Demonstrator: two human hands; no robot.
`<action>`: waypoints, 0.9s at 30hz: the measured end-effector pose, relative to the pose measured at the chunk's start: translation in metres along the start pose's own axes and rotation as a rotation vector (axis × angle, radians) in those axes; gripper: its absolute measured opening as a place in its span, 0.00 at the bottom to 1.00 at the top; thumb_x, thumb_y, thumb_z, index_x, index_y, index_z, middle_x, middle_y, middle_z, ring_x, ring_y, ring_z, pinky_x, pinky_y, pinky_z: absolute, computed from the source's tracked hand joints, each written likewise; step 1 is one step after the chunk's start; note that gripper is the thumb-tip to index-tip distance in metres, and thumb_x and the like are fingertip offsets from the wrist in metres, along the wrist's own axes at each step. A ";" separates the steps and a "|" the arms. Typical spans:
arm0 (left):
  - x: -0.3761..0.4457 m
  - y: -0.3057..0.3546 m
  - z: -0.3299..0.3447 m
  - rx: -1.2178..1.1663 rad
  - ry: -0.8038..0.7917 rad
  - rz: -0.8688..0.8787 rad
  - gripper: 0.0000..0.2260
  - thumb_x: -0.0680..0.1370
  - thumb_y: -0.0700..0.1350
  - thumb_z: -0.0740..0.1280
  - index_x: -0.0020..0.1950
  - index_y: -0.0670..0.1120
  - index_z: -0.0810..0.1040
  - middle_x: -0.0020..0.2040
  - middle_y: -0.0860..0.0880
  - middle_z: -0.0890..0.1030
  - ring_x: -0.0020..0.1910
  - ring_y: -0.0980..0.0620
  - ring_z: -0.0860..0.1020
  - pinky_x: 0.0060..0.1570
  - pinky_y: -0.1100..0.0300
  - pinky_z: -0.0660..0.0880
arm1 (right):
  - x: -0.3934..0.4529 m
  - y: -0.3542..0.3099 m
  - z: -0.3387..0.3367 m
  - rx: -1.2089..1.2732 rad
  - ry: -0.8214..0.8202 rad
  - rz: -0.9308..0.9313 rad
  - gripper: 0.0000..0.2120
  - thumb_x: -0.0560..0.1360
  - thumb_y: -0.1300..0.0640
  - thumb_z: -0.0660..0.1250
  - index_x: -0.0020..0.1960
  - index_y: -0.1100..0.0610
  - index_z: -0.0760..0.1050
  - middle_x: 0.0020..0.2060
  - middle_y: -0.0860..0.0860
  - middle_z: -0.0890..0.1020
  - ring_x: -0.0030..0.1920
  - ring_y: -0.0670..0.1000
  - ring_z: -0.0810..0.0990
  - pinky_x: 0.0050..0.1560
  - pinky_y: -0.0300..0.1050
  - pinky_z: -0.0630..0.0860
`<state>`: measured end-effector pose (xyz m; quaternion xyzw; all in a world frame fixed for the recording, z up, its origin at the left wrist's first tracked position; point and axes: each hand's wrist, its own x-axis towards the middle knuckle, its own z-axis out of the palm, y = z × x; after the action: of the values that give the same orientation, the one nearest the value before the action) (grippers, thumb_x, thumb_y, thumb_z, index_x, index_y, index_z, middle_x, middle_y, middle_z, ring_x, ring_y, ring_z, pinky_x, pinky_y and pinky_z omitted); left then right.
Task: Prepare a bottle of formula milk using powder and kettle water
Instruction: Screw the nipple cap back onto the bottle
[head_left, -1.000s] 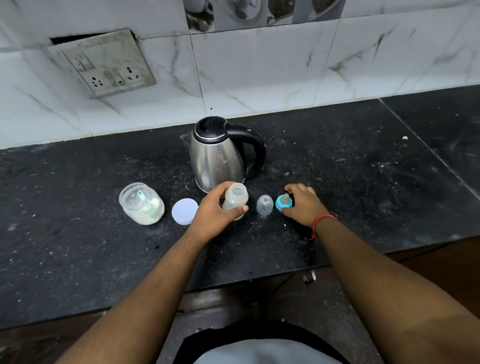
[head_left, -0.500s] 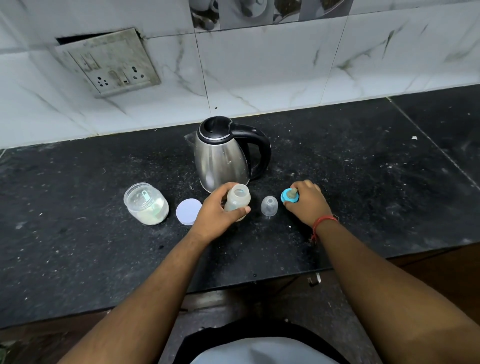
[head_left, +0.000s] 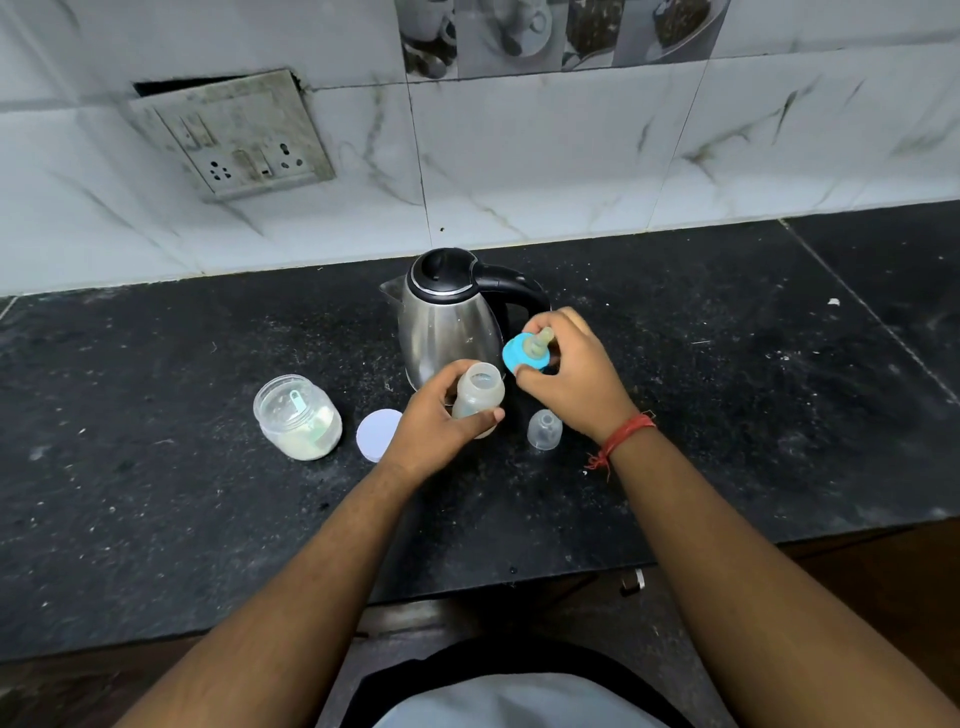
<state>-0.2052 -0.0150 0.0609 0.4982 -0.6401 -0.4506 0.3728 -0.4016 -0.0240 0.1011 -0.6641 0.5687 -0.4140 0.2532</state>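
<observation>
Nearest the counter's front edge, the left hand (head_left: 441, 431) wraps the open bottle (head_left: 480, 397), standing upright near the middle of the black counter (head_left: 156, 493). The right hand (head_left: 571, 374) pinches the blue teat ring (head_left: 525, 353), held tilted in the air just above and beside the bottle's mouth. So filling looks finished, though I can't be sure what is inside that cloudy bottle; screwing the ring on, fitting the clear cap (head_left: 544, 429) and shaking are probably left. To the left stands the powder jar (head_left: 297, 417), open, scoop inside, its white lid (head_left: 378, 434) flat beside it. Behind, the steel kettle (head_left: 449, 317), lid closed. At the back, marble wall tiles and a grimy socket plate (head_left: 234, 135).
</observation>
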 end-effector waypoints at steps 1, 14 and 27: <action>0.000 0.001 -0.001 -0.010 0.003 0.006 0.21 0.73 0.40 0.79 0.63 0.51 0.78 0.55 0.58 0.83 0.52 0.67 0.78 0.52 0.74 0.71 | 0.001 -0.006 0.003 0.019 -0.016 -0.024 0.14 0.68 0.60 0.71 0.53 0.56 0.76 0.52 0.48 0.75 0.50 0.46 0.77 0.53 0.48 0.79; 0.001 0.007 -0.022 -0.038 0.057 0.014 0.22 0.73 0.39 0.79 0.65 0.47 0.79 0.57 0.55 0.83 0.54 0.62 0.80 0.52 0.71 0.73 | 0.011 -0.030 0.025 0.087 -0.235 -0.061 0.21 0.68 0.60 0.71 0.60 0.53 0.77 0.55 0.46 0.75 0.58 0.46 0.77 0.60 0.47 0.78; 0.009 0.013 -0.039 -0.022 0.039 0.018 0.23 0.72 0.40 0.79 0.65 0.47 0.80 0.56 0.55 0.84 0.52 0.66 0.80 0.51 0.73 0.72 | 0.034 -0.041 0.032 -0.074 -0.366 -0.156 0.23 0.69 0.61 0.72 0.64 0.55 0.78 0.58 0.45 0.76 0.61 0.48 0.76 0.65 0.45 0.73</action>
<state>-0.1753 -0.0308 0.0853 0.4972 -0.6320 -0.4444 0.3948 -0.3521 -0.0516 0.1255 -0.7792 0.4749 -0.2834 0.2949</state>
